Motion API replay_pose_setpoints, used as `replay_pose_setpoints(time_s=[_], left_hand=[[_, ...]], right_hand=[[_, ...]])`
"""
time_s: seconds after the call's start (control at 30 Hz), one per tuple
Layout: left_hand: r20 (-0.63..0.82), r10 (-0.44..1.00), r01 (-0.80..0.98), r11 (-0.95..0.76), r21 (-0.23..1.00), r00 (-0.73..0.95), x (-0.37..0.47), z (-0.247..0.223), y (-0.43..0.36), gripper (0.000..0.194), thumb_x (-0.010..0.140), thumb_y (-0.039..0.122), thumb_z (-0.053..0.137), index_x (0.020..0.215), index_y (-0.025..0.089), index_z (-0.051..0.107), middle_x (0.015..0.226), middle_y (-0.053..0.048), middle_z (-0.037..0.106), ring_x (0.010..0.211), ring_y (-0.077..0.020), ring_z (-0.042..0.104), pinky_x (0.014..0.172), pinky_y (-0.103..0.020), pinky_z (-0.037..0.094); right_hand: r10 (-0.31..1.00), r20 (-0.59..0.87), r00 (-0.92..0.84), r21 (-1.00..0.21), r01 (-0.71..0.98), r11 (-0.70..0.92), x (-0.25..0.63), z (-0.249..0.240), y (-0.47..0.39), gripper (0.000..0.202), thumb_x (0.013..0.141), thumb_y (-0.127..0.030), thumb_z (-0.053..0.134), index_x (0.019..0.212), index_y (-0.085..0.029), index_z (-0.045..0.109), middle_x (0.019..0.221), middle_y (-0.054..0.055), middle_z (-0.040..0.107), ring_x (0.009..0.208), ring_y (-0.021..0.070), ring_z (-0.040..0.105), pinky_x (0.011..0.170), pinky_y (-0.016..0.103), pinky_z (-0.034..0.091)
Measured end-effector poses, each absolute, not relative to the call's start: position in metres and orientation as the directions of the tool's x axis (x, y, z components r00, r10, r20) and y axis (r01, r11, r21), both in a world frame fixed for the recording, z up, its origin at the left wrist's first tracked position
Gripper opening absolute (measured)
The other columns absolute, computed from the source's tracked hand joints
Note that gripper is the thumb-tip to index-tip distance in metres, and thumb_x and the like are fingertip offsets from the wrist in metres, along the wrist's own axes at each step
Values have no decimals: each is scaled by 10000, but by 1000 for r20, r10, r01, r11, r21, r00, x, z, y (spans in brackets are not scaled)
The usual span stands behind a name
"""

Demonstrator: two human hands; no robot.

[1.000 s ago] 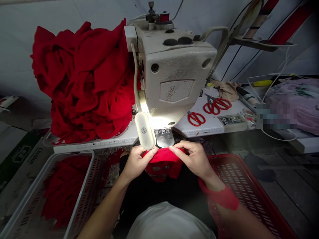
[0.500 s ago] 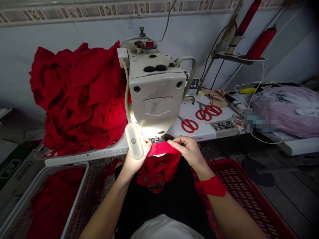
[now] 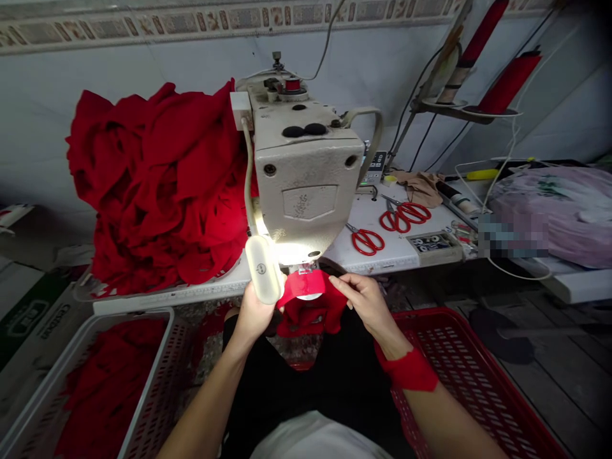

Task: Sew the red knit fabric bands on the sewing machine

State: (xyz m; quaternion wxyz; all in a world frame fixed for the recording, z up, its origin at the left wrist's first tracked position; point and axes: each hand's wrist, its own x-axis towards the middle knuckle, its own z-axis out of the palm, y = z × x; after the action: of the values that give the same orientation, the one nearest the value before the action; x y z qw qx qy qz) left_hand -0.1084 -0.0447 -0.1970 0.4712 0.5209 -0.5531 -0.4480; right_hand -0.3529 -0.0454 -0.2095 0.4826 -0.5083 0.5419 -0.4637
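Note:
A strip of red fabric runs beneath the needle area of the sewing machine, lit by a small lamp. Its left end is gripped by my left hand, whose fingertips are partly behind the lamp. My right hand pinches the right part of the fabric between thumb and fingers. More red cloth hangs below, between my knees. Around my right wrist is a red fabric band.
A big heap of red fabric sits left of the machine. Red-handled scissors lie on the table at right. A white basket with red pieces stands lower left, a red basket lower right. Thread cones stand behind.
The strip now curves in an arch under the needle area instead of lying straight. My left hand has dropped slightly; my right hand is slightly lower. The view has shifted a little.

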Motion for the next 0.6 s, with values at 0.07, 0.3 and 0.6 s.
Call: replay_pose_setpoints(time_s=[0.07,0.3,0.6], left_hand=[[-4,-1000,-138,-3,990,-9,-98,-201,-32,233,892,382,703,943,160,652,732,-21,674,637,-154,635,608,-262,534],[-157,-964,-231,-106,967,-215,-74,-185,-4,278,888,397,714,863,122,744,602,-8,634,494,-104,509,481,-212,388],[345,-938,-559,269,784,33,-48,-110,-32,170,970,261,614,968,205,775,915,-44,762,821,-184,698,737,-260,517]], right_hand=[[-993,-61,-106,-996,-57,67,-356,-224,-36,353,860,-502,769,921,-155,743,711,2,624,580,126,461,536,262,370],[-928,-253,273,-953,96,288,-322,-246,-13,359,867,-507,768,908,-151,760,852,93,753,628,169,579,583,291,459],[-777,-264,571,-913,111,392,-269,-232,-10,474,806,-664,718,835,-193,763,548,32,621,523,211,603,588,350,520]])
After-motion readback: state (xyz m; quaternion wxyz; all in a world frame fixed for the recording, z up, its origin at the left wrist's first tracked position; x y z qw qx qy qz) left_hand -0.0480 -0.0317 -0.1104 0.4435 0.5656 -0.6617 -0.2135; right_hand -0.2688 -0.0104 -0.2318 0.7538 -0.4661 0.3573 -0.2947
